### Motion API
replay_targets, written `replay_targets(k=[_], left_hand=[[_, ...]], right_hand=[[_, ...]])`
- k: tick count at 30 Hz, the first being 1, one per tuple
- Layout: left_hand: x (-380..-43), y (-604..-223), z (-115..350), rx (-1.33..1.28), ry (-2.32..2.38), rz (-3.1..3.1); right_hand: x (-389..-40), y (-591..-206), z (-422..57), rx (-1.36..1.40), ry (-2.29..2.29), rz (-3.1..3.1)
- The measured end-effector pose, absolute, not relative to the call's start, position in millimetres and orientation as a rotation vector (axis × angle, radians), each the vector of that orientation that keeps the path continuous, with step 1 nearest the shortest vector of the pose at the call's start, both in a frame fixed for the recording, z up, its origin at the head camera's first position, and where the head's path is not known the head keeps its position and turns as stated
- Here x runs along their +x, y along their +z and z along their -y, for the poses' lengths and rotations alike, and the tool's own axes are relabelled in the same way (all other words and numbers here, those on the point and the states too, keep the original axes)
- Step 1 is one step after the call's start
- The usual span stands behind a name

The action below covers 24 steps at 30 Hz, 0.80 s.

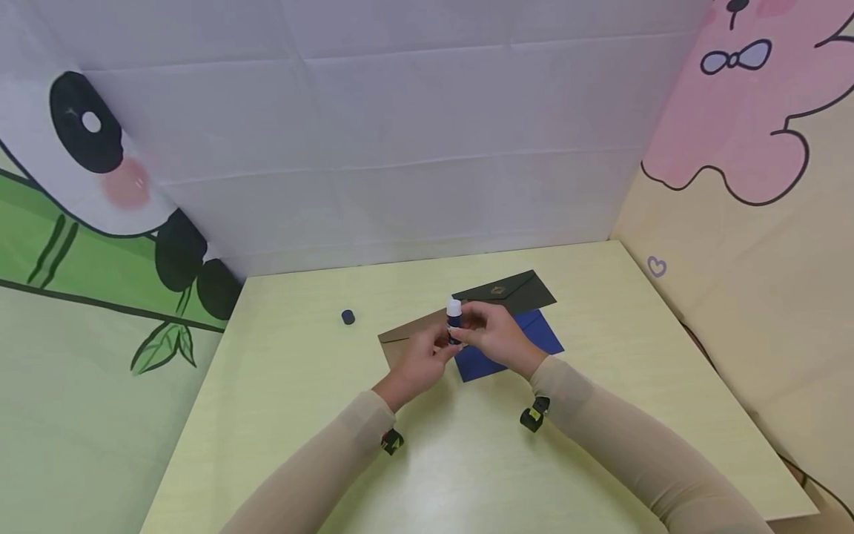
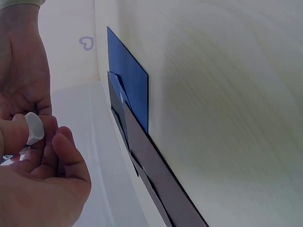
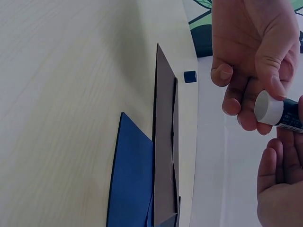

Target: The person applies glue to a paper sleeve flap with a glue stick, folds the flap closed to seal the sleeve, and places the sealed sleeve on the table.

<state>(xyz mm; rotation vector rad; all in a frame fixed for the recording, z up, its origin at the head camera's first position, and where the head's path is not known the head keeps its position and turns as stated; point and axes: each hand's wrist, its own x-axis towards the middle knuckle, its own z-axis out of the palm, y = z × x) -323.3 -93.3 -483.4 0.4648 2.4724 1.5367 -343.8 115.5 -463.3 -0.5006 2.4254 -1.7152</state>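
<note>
A glue stick (image 1: 454, 311) with a dark blue tube and a white top stands roughly upright between both hands, above the envelopes. My left hand (image 1: 419, 363) pinches it low down; in the left wrist view the thumb lies against its white base knob (image 2: 35, 128). From the other side, my right hand (image 1: 497, 337) pinches the dark tube between thumb and fingers. Away to the left, a small dark blue cap (image 1: 348, 317) lies on the table. Fingers cover part of the tube in every view.
Beneath the hands lie three overlapping envelopes: a brown one (image 1: 400, 335), a blue one (image 1: 479, 366) and a black one (image 1: 517, 291) with a gold emblem. The pale wooden table (image 1: 267, 415) meets a white cloth wall (image 1: 427, 170) at its back edge. A cable (image 1: 697, 341) runs beyond the right edge.
</note>
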Motion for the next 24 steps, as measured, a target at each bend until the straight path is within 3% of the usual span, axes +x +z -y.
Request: replay_targets(k=[24], left_hand=[[-323.8,-485.9,90.1,0.477,1.599,-2.547]], right_hand=[[-345.1,-460.6,-121.8,-0.492,-1.711,-2.429]])
